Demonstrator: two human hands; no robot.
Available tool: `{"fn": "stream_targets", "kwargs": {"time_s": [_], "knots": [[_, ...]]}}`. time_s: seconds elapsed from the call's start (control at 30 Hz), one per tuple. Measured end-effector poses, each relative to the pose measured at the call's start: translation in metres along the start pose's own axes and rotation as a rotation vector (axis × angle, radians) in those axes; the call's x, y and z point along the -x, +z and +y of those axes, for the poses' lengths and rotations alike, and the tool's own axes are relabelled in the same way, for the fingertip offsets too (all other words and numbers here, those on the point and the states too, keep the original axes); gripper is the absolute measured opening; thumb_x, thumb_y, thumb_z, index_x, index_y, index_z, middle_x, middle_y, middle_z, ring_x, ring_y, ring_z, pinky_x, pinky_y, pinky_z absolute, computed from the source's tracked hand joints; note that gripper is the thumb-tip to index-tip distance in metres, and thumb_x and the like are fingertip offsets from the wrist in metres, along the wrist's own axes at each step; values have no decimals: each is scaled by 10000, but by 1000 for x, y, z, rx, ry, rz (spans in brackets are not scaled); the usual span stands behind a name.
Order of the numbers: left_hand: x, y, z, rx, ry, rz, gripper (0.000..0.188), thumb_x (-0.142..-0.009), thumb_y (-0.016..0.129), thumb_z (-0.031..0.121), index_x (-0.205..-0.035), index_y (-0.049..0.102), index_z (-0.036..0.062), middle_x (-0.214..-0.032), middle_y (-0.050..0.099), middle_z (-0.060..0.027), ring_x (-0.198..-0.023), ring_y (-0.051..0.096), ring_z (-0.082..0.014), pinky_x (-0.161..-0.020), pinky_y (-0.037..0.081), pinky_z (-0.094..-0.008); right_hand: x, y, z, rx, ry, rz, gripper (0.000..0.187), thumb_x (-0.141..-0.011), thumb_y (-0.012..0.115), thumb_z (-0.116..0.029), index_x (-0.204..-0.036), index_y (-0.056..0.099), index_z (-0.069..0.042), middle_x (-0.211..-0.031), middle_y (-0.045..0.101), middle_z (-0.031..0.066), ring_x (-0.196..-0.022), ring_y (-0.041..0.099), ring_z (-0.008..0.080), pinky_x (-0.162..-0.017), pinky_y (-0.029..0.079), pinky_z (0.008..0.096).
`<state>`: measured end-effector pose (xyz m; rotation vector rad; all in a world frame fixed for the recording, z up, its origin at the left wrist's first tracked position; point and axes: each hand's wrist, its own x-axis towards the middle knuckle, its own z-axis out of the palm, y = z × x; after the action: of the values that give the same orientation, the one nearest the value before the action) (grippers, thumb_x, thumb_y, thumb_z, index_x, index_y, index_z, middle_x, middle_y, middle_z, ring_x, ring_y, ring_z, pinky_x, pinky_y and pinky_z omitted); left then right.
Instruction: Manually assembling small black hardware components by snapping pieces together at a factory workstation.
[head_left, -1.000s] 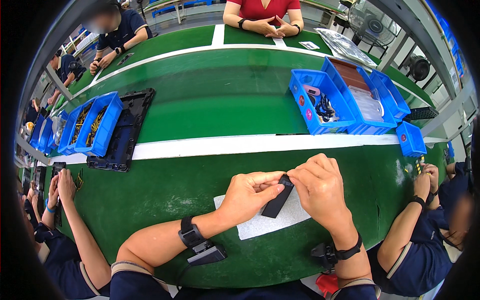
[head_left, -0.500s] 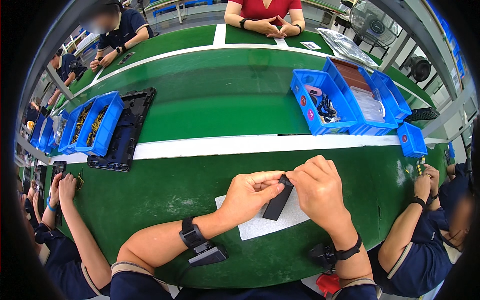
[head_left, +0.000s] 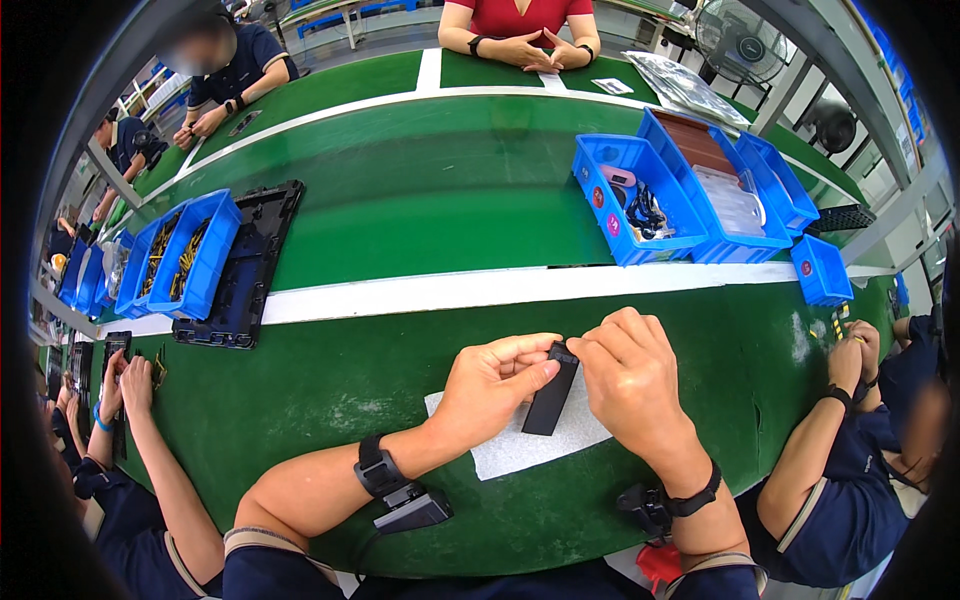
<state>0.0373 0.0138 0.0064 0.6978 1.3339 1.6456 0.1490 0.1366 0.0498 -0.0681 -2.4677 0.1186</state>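
Note:
A slim black rectangular piece (head_left: 549, 400) is tilted above a white cloth-like sheet (head_left: 505, 462) on the green table. My left hand (head_left: 492, 385) grips the piece near its far end, thumb on its upper face and fingers along the side. At that same far end, my right hand (head_left: 630, 375) has thumb and fingers pinched together against the corner. Whatever sits in this pinch, if anything, is hidden by the fingers. Both wrists carry black straps with small devices.
Blue bins (head_left: 640, 240) with cables and parts stand at the far right. At the far left, blue bins (head_left: 195, 255) of yellow-and-black pieces rest by a black tray (head_left: 262, 270). Co-workers sit at both sides and across the table, the nearest hands (head_left: 858, 350) at right.
The black piece has turned slightly more upright in my left hand. My right hand has shifted a little left, its fingertips still at the far end.

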Motion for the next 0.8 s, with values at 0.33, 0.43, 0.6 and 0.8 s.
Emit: {"fn": "stream_targets", "kwargs": {"time_s": [0.33, 0.43, 0.6, 0.8], "knots": [[1, 0, 0, -76, 7, -13, 308, -818, 624, 75, -1116, 579, 13, -854, 637, -28, -696, 542, -22, -582, 452, -170, -1, -6, 0, -124, 99, 20, 127, -609, 618, 0, -731, 642, -22, -682, 574, 31, -694, 529, 181, -589, 380, 307], [2, 2, -2, -72, 72, -9, 297, -808, 634, 67, -1096, 590, 8, -872, 645, -43, -742, 562, -33, -639, 475, -176, 0, -1, -1, -121, 85, 31, 117, -604, 620, 0, -718, 637, -22, -677, 569, 31, -690, 526, 181, -589, 375, 305], [3, 4, -2, -83, 95, 31, 288, -794, 650, 62, -1072, 601, 1, -857, 651, -53, -751, 573, -41, -667, 485, -182, 0, -1, -2, -103, 58, 30, 123, -592, 626, -2, -712, 626, -27, -680, 559, 29, -690, 519, 178, -584, 368, 304], [5, 4, 0, -161, 133, 62, 255, -791, 651, 56, -1042, 624, 22, -847, 657, -48, -711, 560, -30, -611, 475, -180, -1, 1, -5, -50, 11, 38, 137, -588, 630, -12, -723, 615, -31, -682, 530, 25, -676, 499, 177, -574, 360, 304]]}}
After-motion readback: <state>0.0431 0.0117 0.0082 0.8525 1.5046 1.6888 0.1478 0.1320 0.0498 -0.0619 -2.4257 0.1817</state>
